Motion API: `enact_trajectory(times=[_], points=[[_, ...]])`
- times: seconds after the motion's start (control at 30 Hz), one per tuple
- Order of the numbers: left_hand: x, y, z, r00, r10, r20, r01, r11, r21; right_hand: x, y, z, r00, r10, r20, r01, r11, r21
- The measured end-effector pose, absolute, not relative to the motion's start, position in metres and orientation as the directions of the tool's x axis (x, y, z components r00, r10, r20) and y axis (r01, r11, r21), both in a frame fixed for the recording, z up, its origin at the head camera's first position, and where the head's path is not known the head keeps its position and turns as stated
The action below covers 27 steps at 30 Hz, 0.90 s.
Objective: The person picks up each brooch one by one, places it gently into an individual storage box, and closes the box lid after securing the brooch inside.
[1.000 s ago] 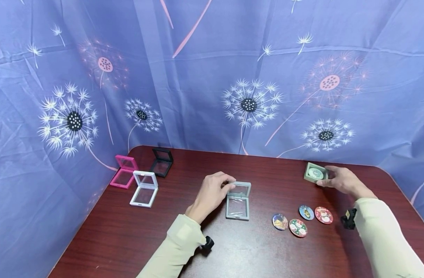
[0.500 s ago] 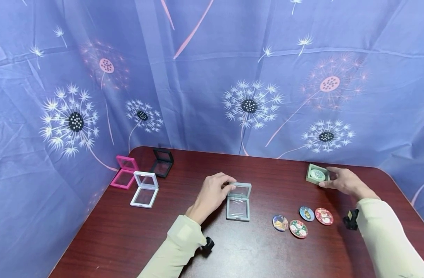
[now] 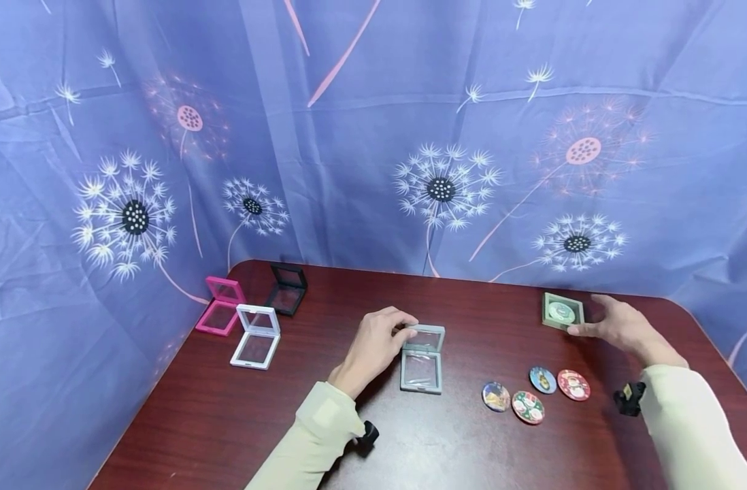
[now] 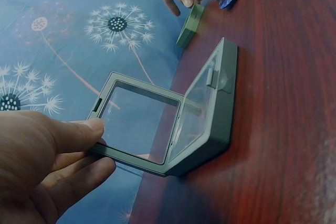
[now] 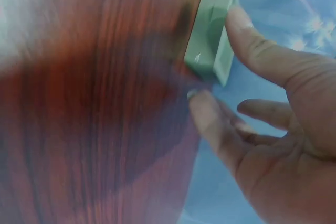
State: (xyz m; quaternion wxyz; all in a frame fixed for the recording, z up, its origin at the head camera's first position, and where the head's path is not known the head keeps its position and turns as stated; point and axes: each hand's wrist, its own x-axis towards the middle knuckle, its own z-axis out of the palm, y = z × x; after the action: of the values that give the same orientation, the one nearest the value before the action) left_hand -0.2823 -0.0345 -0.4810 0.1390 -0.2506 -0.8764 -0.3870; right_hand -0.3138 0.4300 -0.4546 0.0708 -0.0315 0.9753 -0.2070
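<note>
My left hand [image 3: 373, 344] pinches the raised lid of a grey-green hinged display frame [image 3: 421, 373], thumb on one side and fingers on the other. The frame's base rests on the table, and clear film spans both halves, as the left wrist view [image 4: 202, 124] shows. At the back right lies a closed light green display case [image 3: 554, 322] with a round pale green badge [image 3: 560, 312] in its window. Beside it is my right hand [image 3: 631, 330], fingers spread apart. In the right wrist view the thumb [image 5: 241, 22] overlaps the case's edge, while the other fingers stand off it.
Several round printed badges lie in front of my right hand, among them a red one [image 3: 573, 385] and a blue one [image 3: 543, 380]. Open pink [image 3: 219, 317], white [image 3: 254, 348] and black [image 3: 286, 298] frames stand at the left. A blue dandelion-print cloth [image 3: 349, 170] hangs behind the table.
My right hand has loosened its grip on the green case, its fingers moving off to the right. The case has turned slightly. My left hand keeps its pinch on the frame's lid.
</note>
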Motion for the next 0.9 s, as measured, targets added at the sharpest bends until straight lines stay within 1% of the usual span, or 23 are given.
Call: enact_trajectory(times=[0.2, 0.27, 0.4, 0.5, 0.63, 0.77, 0.9], points=[[-0.281, -0.034, -0.480, -0.833, 0.339, 0.438, 0.552, 0.567, 0.612, -0.290, 0.392, -0.453, -0.999, -0.045, 0.010, -0.046, 0.912, -0.407], [-0.281, -0.034, -0.481, -0.835, 0.337, 0.434, 0.548, 0.566, 0.615, -0.281, 0.374, -0.451, -0.997, -0.061, 0.038, -0.072, 0.905, -0.420], [-0.281, -0.033, -0.482, -0.838, 0.337, 0.429, 0.544, 0.568, 0.617, -0.265, 0.337, -0.451, -0.989, -0.139, 0.050, -0.146, 0.870, -0.471], [-0.281, -0.034, -0.484, -0.838, 0.339, 0.427, 0.544, 0.567, 0.618, -0.257, 0.316, -0.451, -0.982, -0.187, 0.034, -0.177, 0.838, -0.517], [-0.281, -0.034, -0.485, -0.834, 0.342, 0.434, 0.551, 0.556, 0.622, -0.251, 0.295, -0.450, -0.977, -0.210, -0.024, -0.161, 0.814, -0.558], [-0.281, -0.034, -0.485, -0.831, 0.341, 0.439, 0.555, 0.550, 0.624, -0.245, 0.282, -0.448, -0.965, -0.251, -0.074, -0.164, 0.801, -0.575], [-0.281, -0.034, -0.484, -0.833, 0.340, 0.436, 0.553, 0.552, 0.625, -0.241, 0.274, -0.447, -0.949, -0.293, -0.115, -0.180, 0.806, -0.564]])
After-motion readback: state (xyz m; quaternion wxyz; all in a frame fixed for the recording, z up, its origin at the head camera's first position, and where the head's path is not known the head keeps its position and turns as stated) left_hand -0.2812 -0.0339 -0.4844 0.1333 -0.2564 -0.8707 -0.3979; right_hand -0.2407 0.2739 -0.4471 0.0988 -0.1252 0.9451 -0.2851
